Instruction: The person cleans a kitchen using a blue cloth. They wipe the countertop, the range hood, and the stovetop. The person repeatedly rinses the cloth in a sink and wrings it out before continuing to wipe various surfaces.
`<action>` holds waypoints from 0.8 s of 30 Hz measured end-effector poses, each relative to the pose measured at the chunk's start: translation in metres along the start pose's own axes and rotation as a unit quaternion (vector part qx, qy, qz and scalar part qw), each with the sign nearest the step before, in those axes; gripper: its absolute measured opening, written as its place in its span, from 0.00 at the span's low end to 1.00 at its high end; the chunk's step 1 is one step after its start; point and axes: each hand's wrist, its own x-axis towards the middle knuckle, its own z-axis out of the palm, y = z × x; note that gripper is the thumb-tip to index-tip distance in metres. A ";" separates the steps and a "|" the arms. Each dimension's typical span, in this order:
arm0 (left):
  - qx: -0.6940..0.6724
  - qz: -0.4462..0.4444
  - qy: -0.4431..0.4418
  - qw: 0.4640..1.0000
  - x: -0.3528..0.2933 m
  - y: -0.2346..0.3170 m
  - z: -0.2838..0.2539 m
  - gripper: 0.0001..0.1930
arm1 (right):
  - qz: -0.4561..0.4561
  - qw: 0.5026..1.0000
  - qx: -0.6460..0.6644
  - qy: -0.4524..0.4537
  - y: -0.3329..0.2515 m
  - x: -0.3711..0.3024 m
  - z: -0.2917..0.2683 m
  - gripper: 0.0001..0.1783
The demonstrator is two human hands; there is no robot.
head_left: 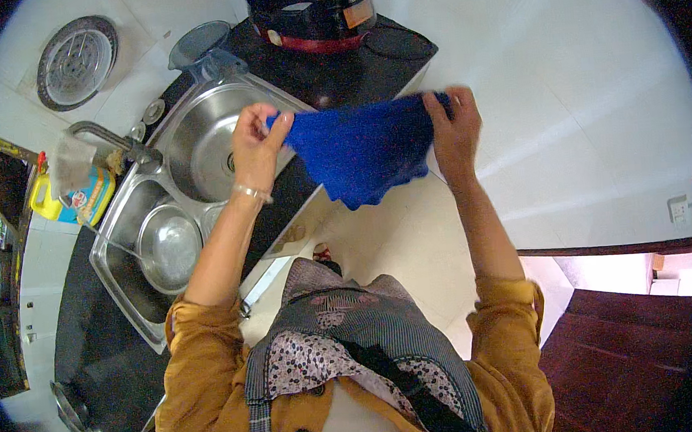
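A bright blue cloth [361, 150] hangs stretched between my two hands, above the floor beside the counter. My left hand [257, 146] pinches its left upper corner, with the basin of the sink behind. At the opposite upper corner my right hand [455, 130] grips the cloth with fingers closed. The cloth's top edge is nearly straight, and its lower edge falls in a wavy, uneven line. A steel double sink [183, 111] is set in the black counter [78, 318] to my left. In its nearer basin sits a round metal bowl [169, 244].
A tap [142, 155] rises at the sink's back edge. Beside it stands a yellow jug [48, 199] with a grey cloth [73, 160] near it. A clear plastic pitcher [201, 49] and a black-and-red appliance [314, 19] occupy the far counter. A dark wooden door [617, 357] is at right.
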 end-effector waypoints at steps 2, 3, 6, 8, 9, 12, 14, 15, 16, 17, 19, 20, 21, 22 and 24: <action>-0.041 0.015 0.055 0.998 0.035 -0.019 0.016 0.22 | 0.006 0.998 -0.054 -0.021 0.042 0.045 0.040 0.23; 0.222 0.058 0.064 0.971 0.051 -0.051 0.007 0.31 | -0.071 0.981 -0.178 0.011 0.069 0.060 0.065 0.30; 0.317 0.164 -0.101 0.928 0.056 -0.100 0.029 0.33 | -0.116 0.948 -0.288 -0.073 0.164 0.048 0.135 0.37; 0.422 0.170 -0.238 0.858 0.041 -0.171 0.044 0.35 | -0.045 0.922 -0.326 -0.203 0.185 0.007 0.190 0.35; 0.458 0.133 -0.259 0.840 0.032 -0.181 0.054 0.36 | -0.152 0.875 -0.441 -0.128 0.190 -0.010 0.205 0.32; 0.477 0.086 -0.271 0.831 0.052 -0.178 0.067 0.36 | -0.132 0.891 -0.421 -0.109 0.190 0.012 0.210 0.30; 0.444 0.097 -0.253 0.854 0.064 -0.181 0.068 0.34 | -0.108 0.887 -0.430 -0.126 0.209 0.042 0.208 0.29; 0.434 0.072 -0.242 0.865 0.074 -0.177 0.070 0.34 | -0.111 0.886 -0.434 -0.119 0.225 0.063 0.206 0.29; 0.425 0.046 -0.230 0.874 0.083 -0.169 0.071 0.34 | -0.115 0.885 -0.436 -0.114 0.237 0.083 0.203 0.29; 0.366 0.047 -0.208 0.906 0.095 -0.167 0.071 0.34 | -0.108 0.888 -0.433 -0.112 0.249 0.104 0.197 0.30; 0.247 0.049 -0.163 0.954 0.122 -0.162 0.068 0.35 | -0.092 0.895 -0.421 -0.112 0.263 0.136 0.191 0.31; 0.176 0.014 -0.101 0.979 0.136 -0.158 0.069 0.36 | -0.089 0.890 -0.437 -0.092 0.268 0.141 0.195 0.32; 0.106 -0.023 -0.036 0.993 0.150 -0.145 0.069 0.37 | -0.086 0.886 -0.449 -0.076 0.267 0.141 0.203 0.33; 0.033 -0.058 0.031 0.997 0.165 -0.136 0.070 0.38 | -0.083 0.881 -0.462 -0.060 0.257 0.140 0.211 0.34; 0.014 -0.022 0.131 0.991 0.202 -0.118 0.068 0.40 | -0.107 0.866 -0.465 -0.146 0.232 0.118 0.217 0.43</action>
